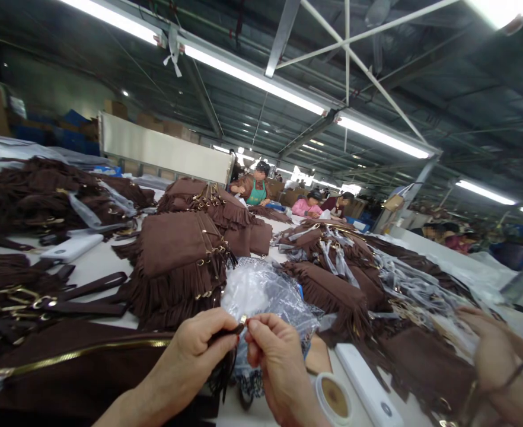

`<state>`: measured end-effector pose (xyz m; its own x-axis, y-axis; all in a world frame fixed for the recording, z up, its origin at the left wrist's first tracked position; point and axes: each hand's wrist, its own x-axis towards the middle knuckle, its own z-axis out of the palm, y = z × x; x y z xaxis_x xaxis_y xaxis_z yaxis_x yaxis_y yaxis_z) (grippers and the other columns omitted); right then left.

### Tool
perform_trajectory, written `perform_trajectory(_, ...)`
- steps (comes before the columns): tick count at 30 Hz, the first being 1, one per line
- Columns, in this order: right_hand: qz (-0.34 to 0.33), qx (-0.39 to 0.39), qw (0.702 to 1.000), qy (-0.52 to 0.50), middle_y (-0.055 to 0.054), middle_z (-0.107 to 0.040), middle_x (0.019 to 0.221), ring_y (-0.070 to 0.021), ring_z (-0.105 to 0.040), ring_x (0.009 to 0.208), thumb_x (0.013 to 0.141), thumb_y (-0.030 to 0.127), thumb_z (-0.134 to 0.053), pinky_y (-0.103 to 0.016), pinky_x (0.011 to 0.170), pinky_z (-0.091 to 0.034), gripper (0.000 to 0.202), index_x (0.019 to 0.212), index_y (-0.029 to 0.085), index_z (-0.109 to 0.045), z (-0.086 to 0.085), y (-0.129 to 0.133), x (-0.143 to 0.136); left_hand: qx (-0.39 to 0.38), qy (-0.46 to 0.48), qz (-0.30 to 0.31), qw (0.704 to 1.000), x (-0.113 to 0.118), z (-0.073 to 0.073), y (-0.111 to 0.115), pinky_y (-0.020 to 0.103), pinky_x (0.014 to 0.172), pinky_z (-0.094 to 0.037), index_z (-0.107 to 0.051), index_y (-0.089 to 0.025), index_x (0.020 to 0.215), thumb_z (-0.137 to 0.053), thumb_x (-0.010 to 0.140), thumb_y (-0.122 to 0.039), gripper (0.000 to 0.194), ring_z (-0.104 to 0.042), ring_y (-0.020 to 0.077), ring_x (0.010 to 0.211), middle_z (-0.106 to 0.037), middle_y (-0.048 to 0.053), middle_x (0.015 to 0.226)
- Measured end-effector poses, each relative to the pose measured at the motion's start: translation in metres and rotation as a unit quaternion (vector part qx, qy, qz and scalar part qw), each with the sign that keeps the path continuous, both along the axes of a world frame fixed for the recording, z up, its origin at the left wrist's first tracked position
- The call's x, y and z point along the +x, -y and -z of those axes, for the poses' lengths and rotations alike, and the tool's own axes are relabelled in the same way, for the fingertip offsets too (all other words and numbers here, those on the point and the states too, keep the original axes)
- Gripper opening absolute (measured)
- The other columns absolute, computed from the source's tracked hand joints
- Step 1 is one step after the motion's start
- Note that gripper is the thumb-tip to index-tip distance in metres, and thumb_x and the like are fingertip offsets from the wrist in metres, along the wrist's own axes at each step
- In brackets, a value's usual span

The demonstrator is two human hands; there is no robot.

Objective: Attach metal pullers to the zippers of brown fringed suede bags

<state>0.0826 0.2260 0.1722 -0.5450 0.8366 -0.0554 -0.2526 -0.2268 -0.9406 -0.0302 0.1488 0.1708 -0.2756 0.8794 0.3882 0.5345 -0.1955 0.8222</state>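
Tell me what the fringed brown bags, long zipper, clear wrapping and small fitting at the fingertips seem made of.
Fringed brown bags: matte leather or imitation, by the soft, cut strips. Long zipper: probably metal, shiny gold teeth. Clear wrapping: plastic film, glossy and crinkled. Small fitting: perhaps metal, given its shine.

1. Fluorescent tubes (252, 80) are glowing in a slanting row high above the grip, leaving the roof (239, 130) dim.
2. A lamp (504, 8) far up to the right is blowing out to white.
3. The left hand (201, 341) and right hand (274, 347) are catching soft light; their pinched metal fitting (243, 319) is gleaming.
4. Just beyond the grip, crumpled clear plastic (252, 287) is throwing back glare.
5. Another person's hand (490, 347), well right of the grip, is blurring.
6. Wide-angle distortion is stretching the edges.
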Motion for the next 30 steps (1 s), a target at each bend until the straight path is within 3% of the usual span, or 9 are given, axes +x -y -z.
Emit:
perform_trajectory(8, -0.001, 0.008, 1.000, 0.007, 0.009, -0.043, 0.043, -0.0020, -0.031, 0.038, 0.061, 0.037, -0.066, -0.016, 0.040, -0.020, 0.026, 0.062, 0.015, -0.052, 0.023, 0.001, -0.007, -0.093, 0.100, 0.010, 0.991, -0.006, -0.007, 0.005, 0.024, 0.058, -0.035, -0.060, -0.016, 0.074, -0.049, 0.076, -0.037, 0.023, -0.046, 0.0136, 0.062, -0.054, -0.002, 0.065)
perform_trajectory(13, -0.053, -0.043, 0.993, -0.096, 0.003, -0.057, 0.056, -0.0031, -0.041, 0.043, 0.062, 0.035, -0.072, -0.015, 0.044, -0.029, 0.026, 0.072, 0.014, -0.060, 0.018, 0.002, -0.003, -0.107, 0.118, 0.021, 0.987, -0.009, -0.007, 0.006, 0.023, 0.053, -0.031, -0.058, -0.016, 0.073, -0.049, 0.073, -0.037, 0.023, -0.039, 0.0112, 0.056, -0.046, -0.004, 0.061)
perform_trajectory(19, -0.096, 0.012, 0.993, -0.074, 0.003, -0.055, 0.052, -0.0019, -0.041, 0.043, 0.065, 0.036, -0.076, -0.014, 0.044, -0.028, 0.025, 0.069, 0.013, -0.066, 0.010, 0.002, 0.002, -0.093, 0.142, 0.011, 0.985, -0.004, -0.009, 0.006, 0.022, 0.052, -0.032, -0.056, -0.017, 0.070, -0.051, 0.071, -0.031, 0.016, -0.044, 0.0122, 0.060, -0.050, -0.003, 0.062)
perform_trajectory(22, -0.100, 0.006, 0.992, -0.072, 0.000, -0.061, 0.058, -0.0027, -0.042, 0.041, 0.062, 0.037, -0.078, -0.015, 0.042, -0.027, 0.027, 0.071, 0.013, -0.067, 0.014, 0.001, 0.002, -0.089, 0.161, 0.001, 0.983, -0.003, -0.011, 0.005, 0.021, 0.050, -0.031, -0.056, -0.016, 0.068, -0.053, 0.069, -0.032, 0.016, -0.045, 0.0126, 0.061, -0.051, -0.002, 0.062)
perform_trajectory(30, -0.056, 0.029, 0.997, -0.047, 0.002, -0.059, 0.056, -0.0028, -0.042, 0.042, 0.069, 0.040, -0.073, -0.015, 0.043, -0.028, 0.027, 0.074, 0.014, -0.064, 0.024, 0.004, 0.003, -0.103, 0.154, 0.009, 0.983, -0.006, -0.015, 0.005, 0.023, 0.056, -0.034, -0.057, -0.016, 0.069, -0.051, 0.069, -0.033, 0.018, -0.044, 0.0131, 0.062, -0.051, -0.002, 0.062)
